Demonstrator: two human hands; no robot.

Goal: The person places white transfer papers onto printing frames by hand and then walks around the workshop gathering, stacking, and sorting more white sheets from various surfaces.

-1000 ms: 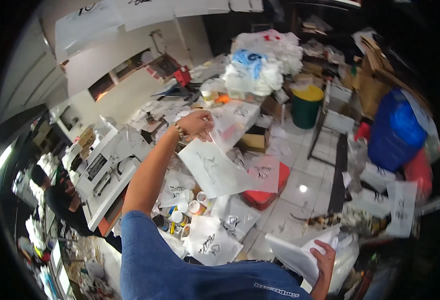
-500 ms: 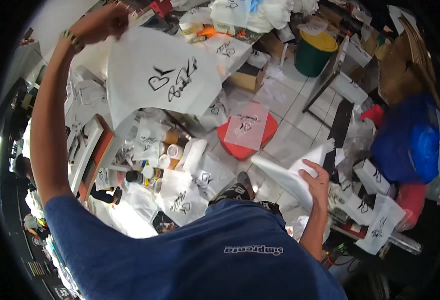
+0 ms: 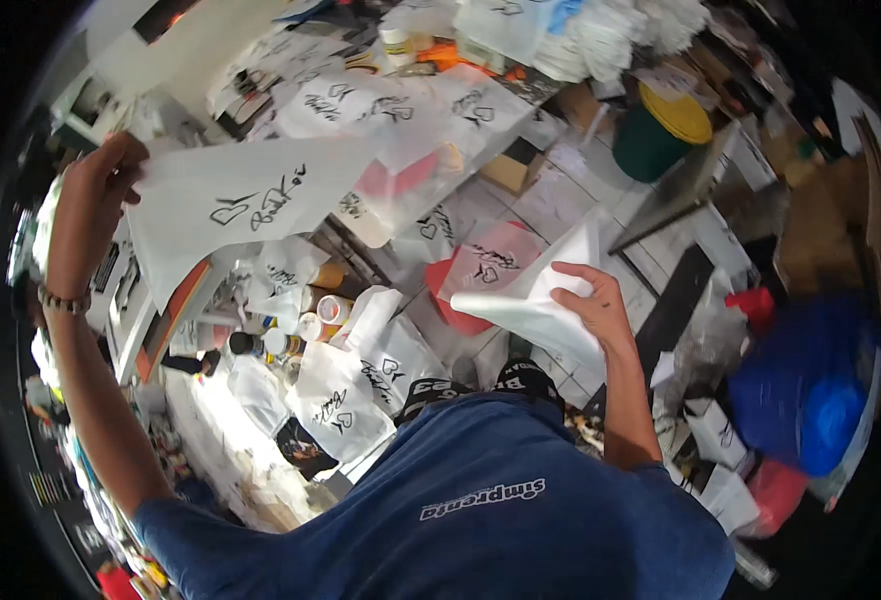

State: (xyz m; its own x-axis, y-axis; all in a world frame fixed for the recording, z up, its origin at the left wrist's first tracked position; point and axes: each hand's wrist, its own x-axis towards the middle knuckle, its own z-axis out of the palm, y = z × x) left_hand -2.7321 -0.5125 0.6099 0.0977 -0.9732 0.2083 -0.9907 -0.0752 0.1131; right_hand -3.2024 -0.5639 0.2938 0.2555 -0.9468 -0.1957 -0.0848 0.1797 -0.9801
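Observation:
My left hand (image 3: 99,190), raised at the far left, pinches the corner of a thin, translucent white printed sheet (image 3: 186,195). A heart outline and black lettering mark the sheet, which stretches out to the right, over the edge of the work table. In front of my body, my right hand (image 3: 593,305) grips a folded stack of white sheets (image 3: 531,318) between thumb and fingers. Beyond that stack, another printed sheet (image 3: 501,250) lies on a red stool (image 3: 451,305).
Printed sheets cover the far table (image 3: 326,105). Below my left arm are jars (image 3: 333,308) and more printed sheets (image 3: 336,400). A green bin with a yellow lid (image 3: 651,140) stands on the tiled floor. Blue plastic sacks (image 3: 801,375) and cardboard (image 3: 826,215) crowd the right side.
My left hand has come down and left, drawing the printed sheet lower with it. My right hand, still gripping the white stack, has shifted slightly left and up. The view has turned somewhat.

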